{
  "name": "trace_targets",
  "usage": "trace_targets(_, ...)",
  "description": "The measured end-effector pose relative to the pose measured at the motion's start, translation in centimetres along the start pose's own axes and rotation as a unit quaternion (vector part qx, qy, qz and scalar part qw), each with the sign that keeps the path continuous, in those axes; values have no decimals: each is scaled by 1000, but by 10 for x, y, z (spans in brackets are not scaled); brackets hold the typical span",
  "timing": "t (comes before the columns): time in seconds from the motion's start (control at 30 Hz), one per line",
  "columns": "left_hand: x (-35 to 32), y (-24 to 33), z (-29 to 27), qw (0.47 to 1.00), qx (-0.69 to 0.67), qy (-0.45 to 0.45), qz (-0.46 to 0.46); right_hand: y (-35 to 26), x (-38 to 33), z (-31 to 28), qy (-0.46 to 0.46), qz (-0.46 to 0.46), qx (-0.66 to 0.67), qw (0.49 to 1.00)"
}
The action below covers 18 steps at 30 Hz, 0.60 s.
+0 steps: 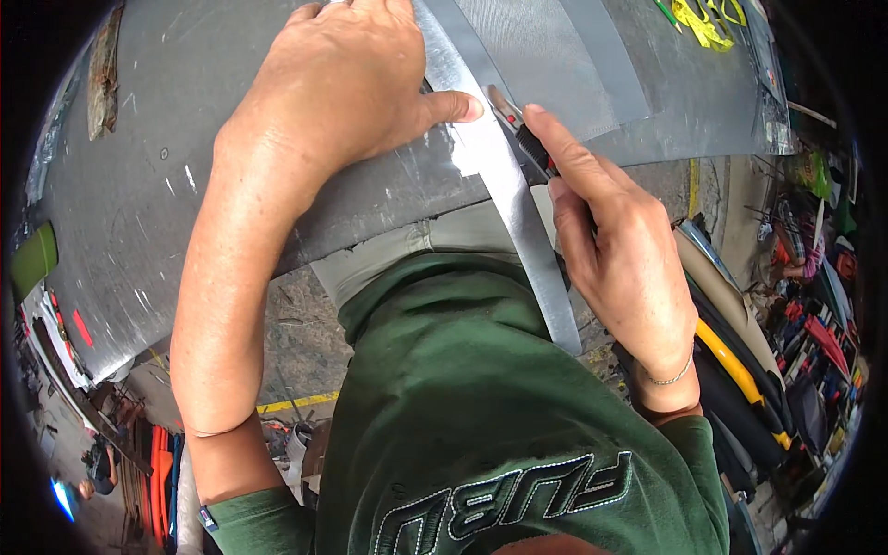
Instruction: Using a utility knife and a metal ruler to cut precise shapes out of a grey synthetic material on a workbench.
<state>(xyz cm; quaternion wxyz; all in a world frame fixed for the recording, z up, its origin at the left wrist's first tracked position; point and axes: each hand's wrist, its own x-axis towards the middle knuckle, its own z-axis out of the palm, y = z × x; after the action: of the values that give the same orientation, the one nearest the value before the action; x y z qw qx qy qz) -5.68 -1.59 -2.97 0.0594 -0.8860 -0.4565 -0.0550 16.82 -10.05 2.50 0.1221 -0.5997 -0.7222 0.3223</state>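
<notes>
A long metal ruler (506, 176) lies slantwise over the grey sheet material (546, 60), its near end reaching past the table edge in front of my shirt. My left hand (347, 79) bears down on the ruler, the thumb stretched across it; the other fingertips are cut off by the upper edge of the picture. In my right hand (610, 213) is a utility knife (529, 141) with a dark handle. Its blade rests close along the ruler's right side, pointing away from me, with my index finger laid along the handle.
The dark tabletop (361, 199) is scuffed. A worn strip of wood (104, 74) lies at its far left, and yellow scraps (708, 23) at the far right. Rolls of material (731, 361) stand at my right; orange-red rolls (159, 481) are at the lower left.
</notes>
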Motion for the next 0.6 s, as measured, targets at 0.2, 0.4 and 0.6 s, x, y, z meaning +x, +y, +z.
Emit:
trace_targets(0.2, 9, 5, -4, 989, 52, -135, -28, 5, -13, -3, -12, 18, 2, 1000)
trace_targets(0.4, 38, 17, -46, 983, -16, -177, -54, 14, -17, -1, -16, 11, 1, 1000)
trace_targets(0.6, 33, 17, -39, 983, 14, -171, -60, 14, -24, -22, -6, 127, 328, 936)
